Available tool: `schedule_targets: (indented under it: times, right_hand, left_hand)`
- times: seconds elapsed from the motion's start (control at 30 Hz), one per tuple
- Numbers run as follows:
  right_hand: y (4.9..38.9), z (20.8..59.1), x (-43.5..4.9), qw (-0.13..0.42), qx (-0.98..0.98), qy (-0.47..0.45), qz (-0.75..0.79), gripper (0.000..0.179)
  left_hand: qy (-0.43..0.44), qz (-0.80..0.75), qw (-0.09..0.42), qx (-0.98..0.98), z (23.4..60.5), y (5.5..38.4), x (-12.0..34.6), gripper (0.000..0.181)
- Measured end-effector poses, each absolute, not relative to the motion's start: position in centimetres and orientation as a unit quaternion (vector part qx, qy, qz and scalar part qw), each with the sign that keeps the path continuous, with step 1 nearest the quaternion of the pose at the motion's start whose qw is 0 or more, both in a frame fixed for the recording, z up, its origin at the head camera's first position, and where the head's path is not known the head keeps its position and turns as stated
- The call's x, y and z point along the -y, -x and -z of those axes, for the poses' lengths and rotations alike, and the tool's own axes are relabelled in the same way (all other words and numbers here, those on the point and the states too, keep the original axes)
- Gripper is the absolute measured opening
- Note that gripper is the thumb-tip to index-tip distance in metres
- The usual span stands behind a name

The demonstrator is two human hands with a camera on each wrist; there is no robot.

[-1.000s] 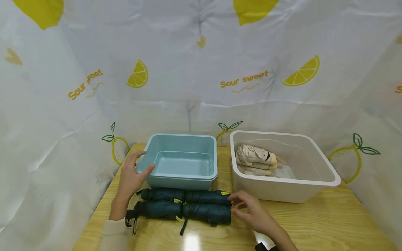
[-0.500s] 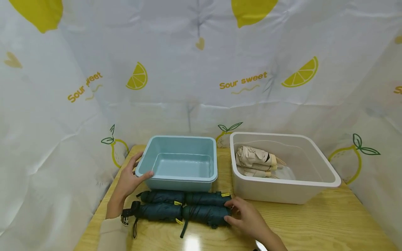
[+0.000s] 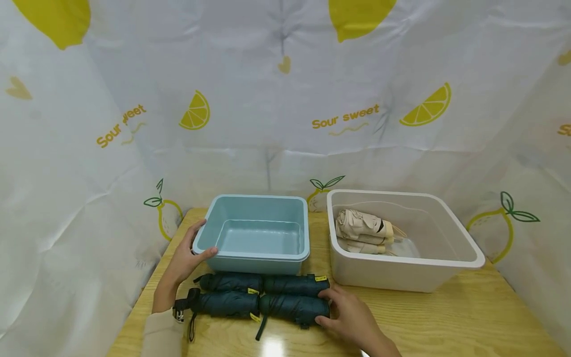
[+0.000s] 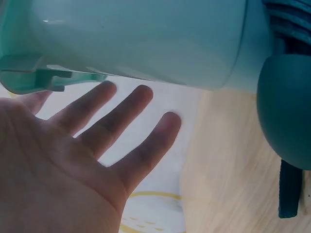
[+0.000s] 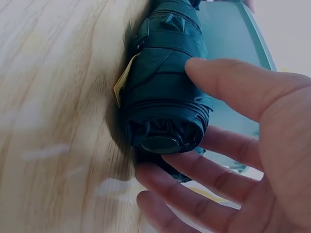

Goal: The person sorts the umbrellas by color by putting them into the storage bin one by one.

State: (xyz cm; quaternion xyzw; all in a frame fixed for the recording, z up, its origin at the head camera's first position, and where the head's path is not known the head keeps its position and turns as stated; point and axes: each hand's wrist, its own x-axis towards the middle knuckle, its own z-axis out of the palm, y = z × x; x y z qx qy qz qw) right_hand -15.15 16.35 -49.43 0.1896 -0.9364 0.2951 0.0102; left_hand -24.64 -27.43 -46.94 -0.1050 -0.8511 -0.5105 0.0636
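Note:
At the near left corner of the light blue bin (image 3: 258, 257) is my left hand (image 3: 180, 263). Its thumb lies at the front rim and its fingers reach along the left side. In the left wrist view these fingers (image 4: 129, 155) are spread and nearly straight beside the bin wall. My right hand (image 3: 350, 315) is around the right end of a folded dark green umbrella (image 3: 294, 308). The right wrist view shows the thumb (image 5: 218, 77) on the fabric, with the index fingertip hidden behind it. More such umbrellas (image 3: 227, 303) lie in two rows before the bin.
A white bin (image 3: 383, 272) stands at the right, holding rolled beige fabric bundles (image 3: 361, 225). All of this is on a wooden table (image 3: 428, 322). A white curtain printed with lemons (image 3: 267, 124) hangs behind and at both sides.
My left hand has come from above the blue bin's left edge down to its rim. My right hand has moved left, bringing thumb and fingers around the umbrella's end. The umbrellas look unmoved.

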Motion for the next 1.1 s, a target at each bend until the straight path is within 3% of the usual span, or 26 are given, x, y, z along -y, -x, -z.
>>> schedule_targets:
  times: [0.47, 1.1]
  right_hand:
    - [15.0, 49.3, -15.9, -0.067, 0.944, -0.168, -0.278, 0.056]
    - [15.6, 50.0, -16.3, -0.036, 0.923, -0.202, -0.324, 0.045]
  left_hand:
    - [0.135, 0.594, 0.027, 0.793, 47.9, 25.0, 27.3, 0.085]
    - [0.161, 0.611, 0.003, 0.775, 48.1, 25.1, 27.6, 0.081]
